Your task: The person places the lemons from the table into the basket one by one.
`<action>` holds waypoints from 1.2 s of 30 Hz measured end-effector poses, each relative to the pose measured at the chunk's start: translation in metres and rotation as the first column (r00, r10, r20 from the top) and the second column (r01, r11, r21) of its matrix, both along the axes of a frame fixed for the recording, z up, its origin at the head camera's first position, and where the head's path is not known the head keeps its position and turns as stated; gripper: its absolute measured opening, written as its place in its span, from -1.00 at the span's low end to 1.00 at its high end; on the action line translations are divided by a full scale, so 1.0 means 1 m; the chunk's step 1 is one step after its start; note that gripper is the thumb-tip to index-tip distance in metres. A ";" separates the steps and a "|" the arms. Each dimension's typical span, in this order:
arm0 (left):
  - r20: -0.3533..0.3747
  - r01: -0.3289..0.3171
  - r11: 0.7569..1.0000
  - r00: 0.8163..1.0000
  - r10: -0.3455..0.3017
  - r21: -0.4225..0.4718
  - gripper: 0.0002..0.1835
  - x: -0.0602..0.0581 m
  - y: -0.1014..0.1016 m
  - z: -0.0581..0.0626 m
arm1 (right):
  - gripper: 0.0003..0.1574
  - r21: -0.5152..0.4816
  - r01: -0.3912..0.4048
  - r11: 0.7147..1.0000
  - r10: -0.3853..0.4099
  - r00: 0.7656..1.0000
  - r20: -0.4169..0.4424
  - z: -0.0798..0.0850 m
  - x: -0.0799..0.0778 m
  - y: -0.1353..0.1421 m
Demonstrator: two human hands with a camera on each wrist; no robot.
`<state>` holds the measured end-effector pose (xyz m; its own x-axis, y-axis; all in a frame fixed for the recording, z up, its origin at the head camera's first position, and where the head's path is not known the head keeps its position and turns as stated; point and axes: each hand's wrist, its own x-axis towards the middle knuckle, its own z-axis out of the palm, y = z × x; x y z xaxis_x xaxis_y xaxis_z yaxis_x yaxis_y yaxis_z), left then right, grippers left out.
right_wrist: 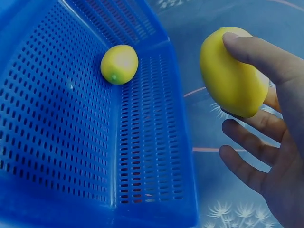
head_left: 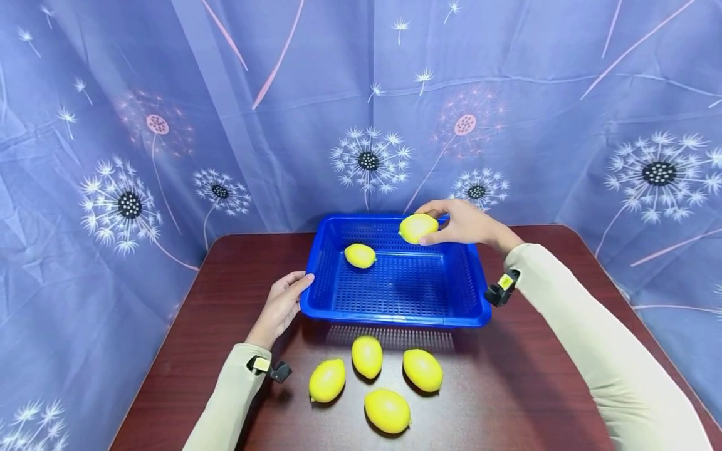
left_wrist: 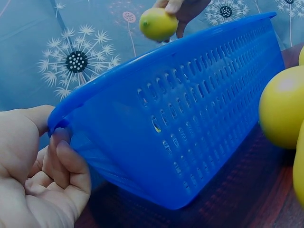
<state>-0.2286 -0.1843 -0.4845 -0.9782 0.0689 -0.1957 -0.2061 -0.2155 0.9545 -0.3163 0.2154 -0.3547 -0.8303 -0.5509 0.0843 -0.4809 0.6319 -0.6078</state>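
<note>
while 1 lemon lies inside the blue basket (head_left: 389, 285), 5 more are outside or above it, so the work looks only partly done. the basket lemon (head_left: 360, 255) rests at the far left corner, on the perforated floor by the back wall. the held lemon (head_left: 418, 228) is in the right hand (head_left: 461, 222), gripped with the thumb on 1 side and fingers on the other; the right wrist view shows 2 fingers standing away from the fruit. it is raised near the back rim, and the left wrist view puts it higher than the rim, clear of the basket; whether it is straight over the opening is hard to tell. it has not been let go, so its placing counts as unfinished.

4 lemons are left in front of the basket on the table (head_left: 496, 388), none of them touched by a hand: the left lemon (head_left: 327, 380), the back lemon (head_left: 367, 357), the right lemon (head_left: 423, 370) and the front lemon (head_left: 387, 411). they sit near one another with small gaps between.

the left hand (head_left: 282, 304) grips the basket's left rim, thumb above and fingers curled below, which should help keep it steady.
</note>
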 end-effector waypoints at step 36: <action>-0.005 0.003 1.000 1.000 -0.003 0.030 -0.85 0.000 -0.002 0.001 | -0.28 0.227 0.005 0.974 -0.014 0.999 0.038 -0.085 -0.032 -0.053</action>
<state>-0.2281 -0.1866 -0.4836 -0.9789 0.0780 -0.1888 -0.2023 -0.2432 0.9486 -0.3484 0.1626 -0.4393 -0.8356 -0.5443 -0.0747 -0.4531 0.7597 -0.4664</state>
